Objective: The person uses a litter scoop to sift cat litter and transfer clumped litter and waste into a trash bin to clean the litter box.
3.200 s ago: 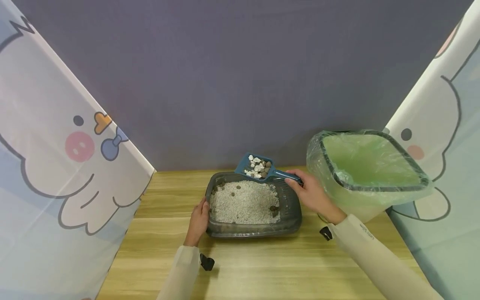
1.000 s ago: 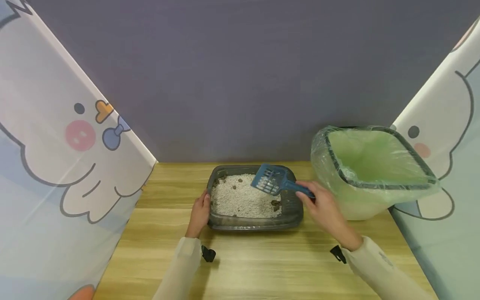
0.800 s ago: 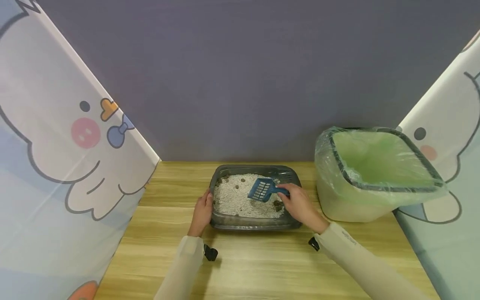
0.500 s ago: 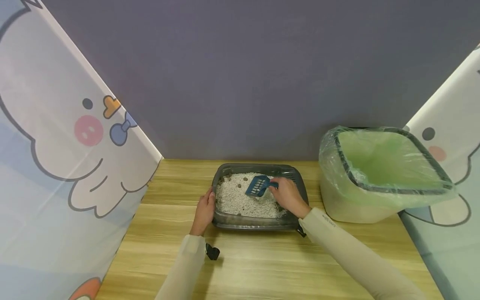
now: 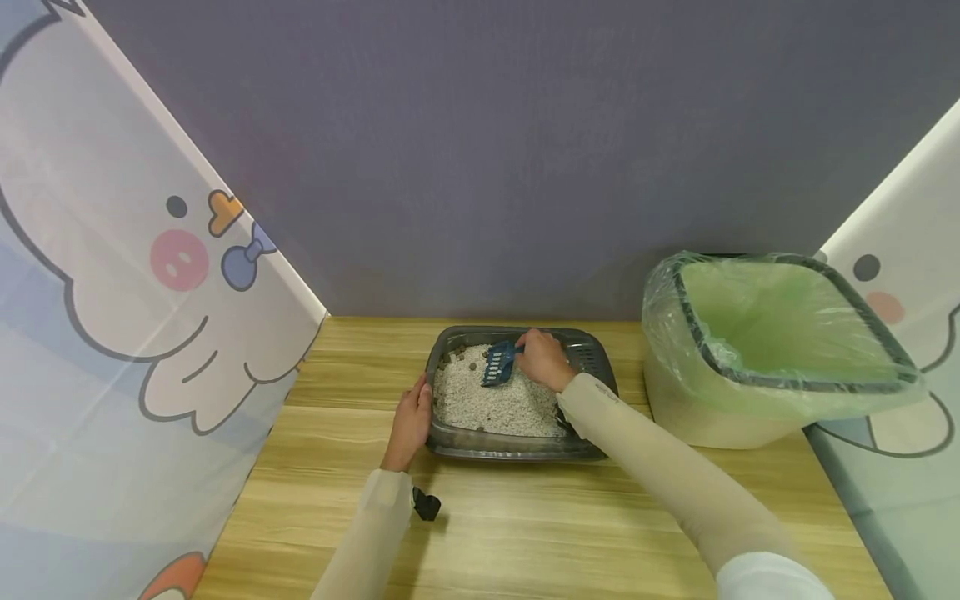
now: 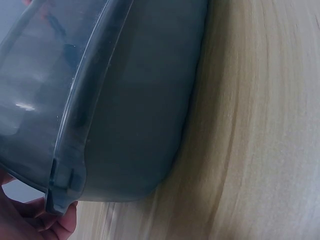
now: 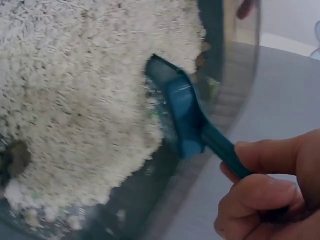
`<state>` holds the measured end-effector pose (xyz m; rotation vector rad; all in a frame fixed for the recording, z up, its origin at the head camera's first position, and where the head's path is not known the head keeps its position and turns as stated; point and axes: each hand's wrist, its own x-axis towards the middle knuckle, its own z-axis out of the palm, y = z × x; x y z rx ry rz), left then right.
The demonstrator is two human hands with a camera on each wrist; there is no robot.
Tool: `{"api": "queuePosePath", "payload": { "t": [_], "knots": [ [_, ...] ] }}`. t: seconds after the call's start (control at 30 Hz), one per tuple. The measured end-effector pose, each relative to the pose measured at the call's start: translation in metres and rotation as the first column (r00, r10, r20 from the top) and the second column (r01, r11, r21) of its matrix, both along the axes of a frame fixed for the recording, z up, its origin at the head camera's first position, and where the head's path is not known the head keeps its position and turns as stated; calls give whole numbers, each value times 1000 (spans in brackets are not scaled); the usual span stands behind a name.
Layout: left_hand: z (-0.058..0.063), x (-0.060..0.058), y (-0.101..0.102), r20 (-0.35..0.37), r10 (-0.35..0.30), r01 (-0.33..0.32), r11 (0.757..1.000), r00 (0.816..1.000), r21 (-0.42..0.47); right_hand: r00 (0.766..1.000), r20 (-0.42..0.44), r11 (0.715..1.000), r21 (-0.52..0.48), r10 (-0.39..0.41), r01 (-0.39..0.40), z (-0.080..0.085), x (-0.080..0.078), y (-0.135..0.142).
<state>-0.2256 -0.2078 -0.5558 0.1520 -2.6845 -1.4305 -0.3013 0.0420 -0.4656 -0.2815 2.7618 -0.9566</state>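
Note:
A dark grey litter box holds pale granular litter with several brown clumps near its edges. My left hand grips the box's left rim; in the left wrist view its fingertips curl at the rim's corner. Over the far half of the litter, my right hand holds a blue slotted litter scoop by its handle. The right wrist view has the scoop head tilted, its front edge at the litter surface, and a dark clump at the far left.
To the right of the box stands a pale bin with a dark rim, lined with a clear green plastic bag. A grey wall rises behind the wooden table. Cartoon-printed panels flank both sides.
The scoop, loaded with white and brown pieces above the box 3.2 s ago, was seen without them 1.0 s ago. It has since moved left and down to the litter. My left hand stays put.

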Motion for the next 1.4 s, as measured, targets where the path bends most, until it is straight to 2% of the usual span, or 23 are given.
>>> {"api": "queuePosePath", "payload": {
  "t": [0.2,0.37,0.43,0.63,0.83,0.93,1.17,1.27,1.4],
  "knots": [
    [0,-1,0,-11,12,-12,1000,1000,-9,999,53,998,55,11,-14,-20,-12,-1],
    [0,-1,1,-17,8,-8,1000,1000,-2,983,128,981,121,134,-150,-33,-17,-8],
    [1,-1,2,-11,2,-2,1000,1000,3,973,149,975,107,177,-194,-37,-17,-11],
    [5,-4,4,-18,1,-1,1000,1000,3,969,129,973,68,213,-223,-37,-16,-16],
    [4,-3,4,-11,1,-2,1000,1000,-14,933,192,950,8,305,-312,-34,-9,-12],
    [2,-3,3,-12,13,-13,1000,1000,-18,925,183,939,24,333,-343,-34,-4,-9],
    [0,-2,2,-11,19,-19,1000,1000,0,899,230,924,-4,374,-383,-39,7,3],
    [-1,-2,2,-3,23,-23,1000,1000,8,903,213,924,1,372,-381,-40,13,13],
    [-2,-1,1,5,27,-27,1000,1000,12,923,203,945,-55,326,-322,-38,21,29]
  ]
}}
